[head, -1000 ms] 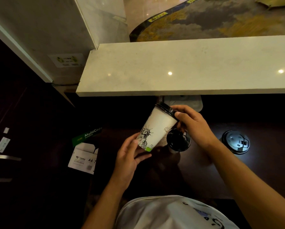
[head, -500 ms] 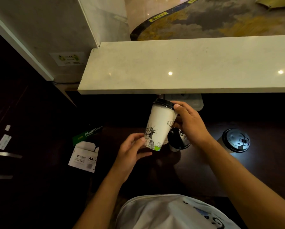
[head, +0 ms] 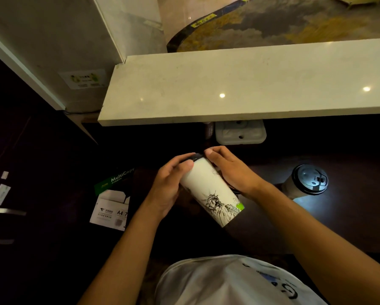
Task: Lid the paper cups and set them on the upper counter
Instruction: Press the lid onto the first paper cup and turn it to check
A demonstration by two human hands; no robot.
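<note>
**Paper cup, lidded, held in both hands above the lower counter**

Left hand: closed around the upper left side of the paper cup, fingers curled over the edge of the black lid, thumb against the cup wall.

Right hand: closed on the upper right side of the same cup, fingertips pressed on the lid rim, palm along the cup wall.

Paper cup: white, tall, printed with a line drawing of the Statue of Liberty and a small green patch near its base. Tilted; long axis runs from upper left to lower right, lid end pointing up, left and away toward the upper counter, base end pointing down, right and toward the person. Whether the base touches the surface below cannot be told.

Second cup: black lid on, standing to the right on the dark lower counter, well apart from the hands, in a pool of light.

Upper counter: pale stone slab beyond the hands, running left to right.

White moulded tray: tucked under the slab edge, just beyond the hands.

Copy paper box: white and green, marked "MultiCopy" and "A4", low at the left.

White shirt: the person's own, bottom of view.
</note>
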